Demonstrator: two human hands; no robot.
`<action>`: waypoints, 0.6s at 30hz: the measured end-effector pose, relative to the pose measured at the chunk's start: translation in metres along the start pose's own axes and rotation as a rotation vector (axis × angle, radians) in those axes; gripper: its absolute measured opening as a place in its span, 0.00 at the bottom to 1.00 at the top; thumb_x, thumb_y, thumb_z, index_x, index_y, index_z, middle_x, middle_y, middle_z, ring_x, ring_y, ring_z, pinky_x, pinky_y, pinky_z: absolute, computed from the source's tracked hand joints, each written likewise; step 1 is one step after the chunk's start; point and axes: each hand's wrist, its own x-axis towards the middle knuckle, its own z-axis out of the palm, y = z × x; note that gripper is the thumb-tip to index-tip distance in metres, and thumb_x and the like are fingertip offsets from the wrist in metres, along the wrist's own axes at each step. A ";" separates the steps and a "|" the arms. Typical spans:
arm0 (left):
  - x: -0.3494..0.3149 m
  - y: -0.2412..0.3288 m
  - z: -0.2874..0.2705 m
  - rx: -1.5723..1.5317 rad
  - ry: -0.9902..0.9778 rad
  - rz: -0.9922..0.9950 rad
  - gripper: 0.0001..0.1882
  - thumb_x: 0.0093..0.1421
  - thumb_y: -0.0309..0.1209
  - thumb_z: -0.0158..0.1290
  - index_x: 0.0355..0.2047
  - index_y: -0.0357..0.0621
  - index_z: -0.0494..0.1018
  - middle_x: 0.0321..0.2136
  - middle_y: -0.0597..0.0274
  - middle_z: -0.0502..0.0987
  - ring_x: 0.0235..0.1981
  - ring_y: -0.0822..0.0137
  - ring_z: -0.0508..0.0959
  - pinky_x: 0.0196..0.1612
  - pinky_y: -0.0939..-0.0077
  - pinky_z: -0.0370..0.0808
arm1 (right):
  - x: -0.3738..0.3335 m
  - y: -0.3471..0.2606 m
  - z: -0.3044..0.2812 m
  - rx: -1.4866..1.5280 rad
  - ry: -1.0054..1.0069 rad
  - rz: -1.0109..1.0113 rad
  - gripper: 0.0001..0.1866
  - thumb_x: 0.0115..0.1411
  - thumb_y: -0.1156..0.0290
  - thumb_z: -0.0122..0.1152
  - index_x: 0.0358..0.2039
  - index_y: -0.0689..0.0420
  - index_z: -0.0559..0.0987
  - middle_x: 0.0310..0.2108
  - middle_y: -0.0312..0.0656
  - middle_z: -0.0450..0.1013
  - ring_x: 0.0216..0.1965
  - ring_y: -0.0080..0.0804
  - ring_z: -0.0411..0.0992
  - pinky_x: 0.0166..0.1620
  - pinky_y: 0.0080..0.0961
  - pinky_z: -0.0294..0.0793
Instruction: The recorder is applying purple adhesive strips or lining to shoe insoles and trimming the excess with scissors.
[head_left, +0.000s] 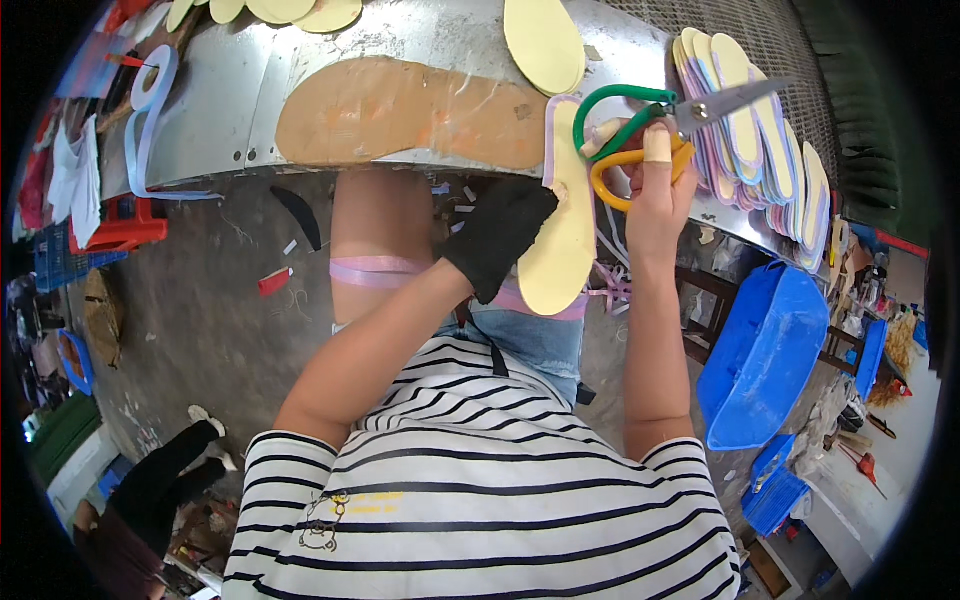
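1. Seated worker at metal bench (400, 40): left hand (497, 235), in a black glove, fingers closed round the lower half of a pale yellow insole (562, 225) w/ lilac edging, gripping it firmly.
2. Right hand (655, 195), bare, w/ a taped fingertip, has thumb and fingers threaded thru the loops of the scissors (650, 125) (one loop green, one orange); handles are partly spread, blades look close to shut, though the tips lie over the stack behind and the gap is hard to read.
3. Where the insole is: off the bench, held in the air just in front of its edge, above the person's lap, betw. both hands; its top end reaches the scissor loops.
4. Why held so, prob.: gloved grip low leaves the upper rim free for the blades; glove likely guards the hand nearest the cutting edge.
5. Axis: insole's long axis runs nearly vertical in the picture, leaning slightly, upper end toward the bench, wider lower end toward the body. Scissors point up-right, blades toward the fanned stack of insoles (760, 140) lying on the bench's right side.
6. Also on bench: a big tan cardboard piece (400, 110); a blue bin (765, 350) stands at the person's right.
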 end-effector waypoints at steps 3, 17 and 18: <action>0.000 -0.001 0.002 0.121 0.104 0.062 0.15 0.56 0.39 0.50 0.24 0.36 0.72 0.17 0.66 0.70 0.20 0.75 0.67 0.23 0.77 0.64 | -0.004 -0.018 -0.002 0.069 0.033 -0.078 0.13 0.63 0.68 0.44 0.40 0.66 0.68 0.29 0.44 0.73 0.29 0.29 0.73 0.33 0.22 0.72; -0.007 -0.035 0.006 0.121 -0.062 0.301 0.16 0.56 0.38 0.50 0.34 0.34 0.73 0.22 0.63 0.74 0.20 0.75 0.72 0.24 0.77 0.68 | -0.027 -0.006 -0.017 0.204 -0.013 -0.021 0.14 0.63 0.68 0.42 0.41 0.67 0.68 0.29 0.43 0.72 0.30 0.27 0.72 0.36 0.21 0.70; -0.010 -0.040 0.008 0.030 -0.048 0.293 0.17 0.55 0.34 0.49 0.40 0.33 0.72 0.27 0.58 0.76 0.24 0.72 0.74 0.28 0.77 0.70 | -0.026 -0.011 -0.018 0.135 -0.020 -0.051 0.14 0.63 0.68 0.43 0.42 0.67 0.68 0.31 0.44 0.72 0.30 0.27 0.71 0.36 0.21 0.70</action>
